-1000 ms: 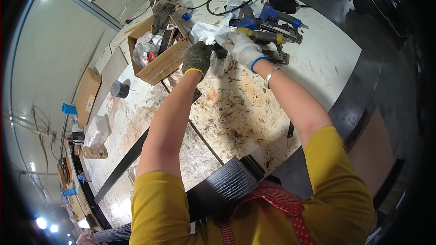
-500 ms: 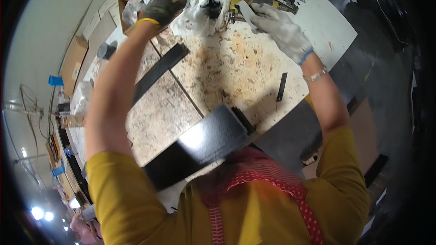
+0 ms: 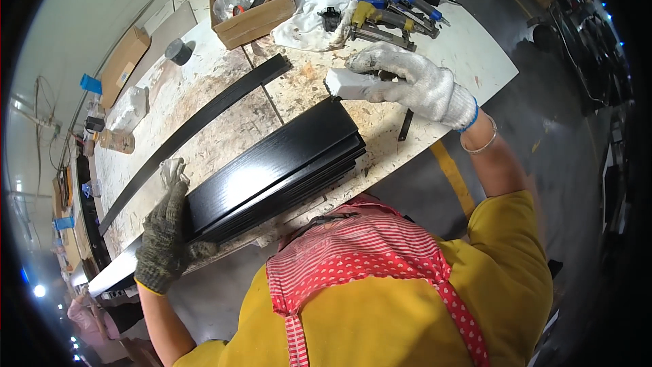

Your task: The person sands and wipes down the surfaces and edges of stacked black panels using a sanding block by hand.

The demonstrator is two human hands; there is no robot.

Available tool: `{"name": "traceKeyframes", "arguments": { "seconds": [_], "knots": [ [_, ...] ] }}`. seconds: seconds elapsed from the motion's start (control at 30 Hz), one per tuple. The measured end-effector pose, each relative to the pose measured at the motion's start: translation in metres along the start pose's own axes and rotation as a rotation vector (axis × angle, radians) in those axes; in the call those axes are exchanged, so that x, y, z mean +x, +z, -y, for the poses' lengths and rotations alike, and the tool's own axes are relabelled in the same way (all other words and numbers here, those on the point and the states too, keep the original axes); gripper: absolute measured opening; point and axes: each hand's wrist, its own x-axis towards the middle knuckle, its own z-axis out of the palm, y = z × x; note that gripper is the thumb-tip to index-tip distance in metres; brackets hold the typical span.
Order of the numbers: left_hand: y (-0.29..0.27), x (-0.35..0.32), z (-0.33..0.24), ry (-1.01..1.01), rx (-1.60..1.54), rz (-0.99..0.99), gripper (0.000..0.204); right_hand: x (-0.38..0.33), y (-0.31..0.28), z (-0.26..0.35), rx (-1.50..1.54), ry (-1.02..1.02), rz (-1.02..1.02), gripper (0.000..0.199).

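Observation:
My right hand point(image 3: 424, 88), in a white knit glove, grips a white block point(image 3: 350, 85) above the far right end of a stack of glossy black boards point(image 3: 272, 163). Whether the block touches the top board I cannot tell. My left hand point(image 3: 164, 234), in a dark green-grey glove with pale fingertips, spans the stack towards its left end. Its fingers lie over the far edge and the thumb over the near edge. Beyond the stack, a long narrow black strip point(image 3: 204, 119) rests on the stained white table point(image 3: 299, 81).
At the back stand an open cardboard box point(image 3: 251, 27) of odds and ends, a stained white cloth point(image 3: 312, 17) and several nail guns point(image 3: 394, 10). A dark round container point(image 3: 178, 51) sits to the left. By the right table edge lies a short black strip point(image 3: 405, 124).
My left hand has come back from the box to the board stack. The right hand, with the white block, has moved nearer, from the nail guns to the stack's far end.

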Motion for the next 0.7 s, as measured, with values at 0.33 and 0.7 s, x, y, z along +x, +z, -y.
{"name": "traceKeyframes", "arguments": {
  "seconds": [0.33, 0.7],
  "knots": [
    [0.022, -0.006, 0.017, -0.074, 0.051, -0.124, 0.093, -0.027, -0.026, 0.065, 0.737, 0.278, -0.045, 0.044],
    [0.031, -0.009, 0.018, 0.003, 0.077, -0.227, 0.082, -0.011, 0.033, 0.158, 0.342, 0.922, -0.646, 0.04]
  ]
}}
